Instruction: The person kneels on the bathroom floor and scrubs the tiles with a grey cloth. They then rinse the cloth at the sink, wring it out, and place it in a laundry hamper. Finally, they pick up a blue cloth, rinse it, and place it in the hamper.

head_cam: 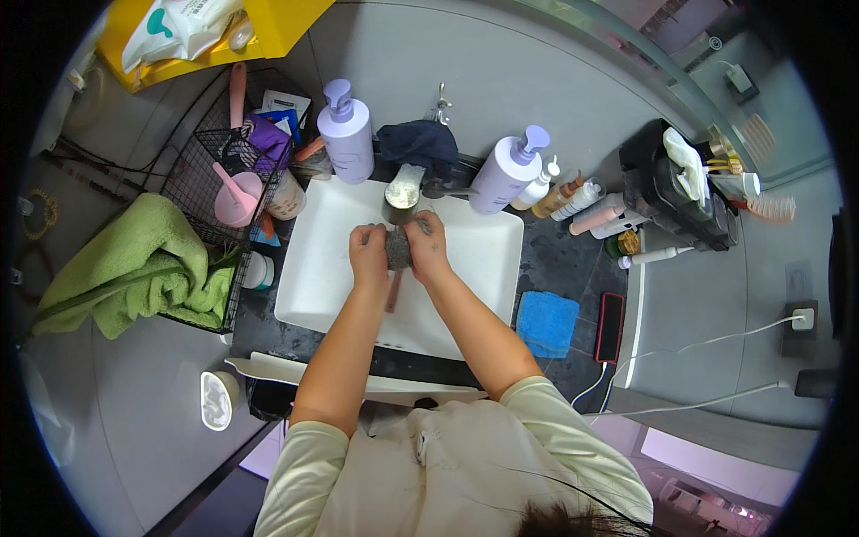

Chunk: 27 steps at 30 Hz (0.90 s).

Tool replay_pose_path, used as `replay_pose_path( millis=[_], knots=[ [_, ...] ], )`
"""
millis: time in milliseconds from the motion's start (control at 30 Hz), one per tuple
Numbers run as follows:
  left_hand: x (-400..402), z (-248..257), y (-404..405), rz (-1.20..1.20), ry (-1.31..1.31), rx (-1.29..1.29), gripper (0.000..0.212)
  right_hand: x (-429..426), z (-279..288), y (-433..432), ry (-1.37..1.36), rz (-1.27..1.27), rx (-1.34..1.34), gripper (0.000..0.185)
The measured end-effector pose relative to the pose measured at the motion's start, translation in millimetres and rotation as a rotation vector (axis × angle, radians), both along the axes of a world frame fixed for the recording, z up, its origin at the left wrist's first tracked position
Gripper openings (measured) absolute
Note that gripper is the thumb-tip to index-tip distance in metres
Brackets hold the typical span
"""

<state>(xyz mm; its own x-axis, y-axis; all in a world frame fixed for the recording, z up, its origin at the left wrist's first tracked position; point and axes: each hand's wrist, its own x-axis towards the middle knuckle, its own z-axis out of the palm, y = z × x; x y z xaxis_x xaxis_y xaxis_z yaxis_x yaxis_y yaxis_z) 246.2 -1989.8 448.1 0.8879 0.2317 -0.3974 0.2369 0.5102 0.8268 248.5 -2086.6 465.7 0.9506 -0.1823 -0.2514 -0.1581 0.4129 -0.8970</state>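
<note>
My left hand (pixel 369 256) and my right hand (pixel 428 246) grip a dark grey, bunched-up cloth or sponge (pixel 398 251) between them. Both are over the white rectangular washbasin (pixel 315 268), just in front of the metal faucet (pixel 400 201). Whether water is running cannot be made out. A slim pink object (pixel 394 293) lies in the basin below the grey piece, partly hidden by my left forearm. Draped behind the faucet is a dark navy cloth (pixel 419 144).
Lilac pump bottles (pixel 345 144) (pixel 507 171) flank the faucet. A black wire basket (pixel 235 282) with a green towel (pixel 154 262) hangs at left. On the right counter are a blue folded cloth (pixel 547 323), a charging phone (pixel 609 329), several small bottles and a black organizer (pixel 644 161).
</note>
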Motion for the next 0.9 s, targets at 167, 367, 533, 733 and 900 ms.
replay_pose_path(
  millis=[167, 367, 533, 733, 900],
  knots=[
    [0, 7, 19, -0.235, -0.467, 1.007, 0.015, 13, -7, 0, 0.327, 0.023, 0.220, 0.026],
    [14, 23, 66, -0.450, -0.289, 0.665, 0.022, 42, -6, -17, 0.358, 0.319, 0.311, 0.020],
    [5, 49, 95, -0.603, 0.384, -0.370, 0.095, 54, 18, -8, 0.156, 0.539, 0.254, 0.019],
    [-19, 23, 74, -0.789, 0.251, -0.797, 0.074, 54, 39, 4, -0.030, 0.787, 0.180, 0.024],
    [-21, 34, 52, -0.753, 0.307, -0.304, 0.047, 56, 46, -4, -0.075, 0.823, -0.045, 0.025]
  ],
)
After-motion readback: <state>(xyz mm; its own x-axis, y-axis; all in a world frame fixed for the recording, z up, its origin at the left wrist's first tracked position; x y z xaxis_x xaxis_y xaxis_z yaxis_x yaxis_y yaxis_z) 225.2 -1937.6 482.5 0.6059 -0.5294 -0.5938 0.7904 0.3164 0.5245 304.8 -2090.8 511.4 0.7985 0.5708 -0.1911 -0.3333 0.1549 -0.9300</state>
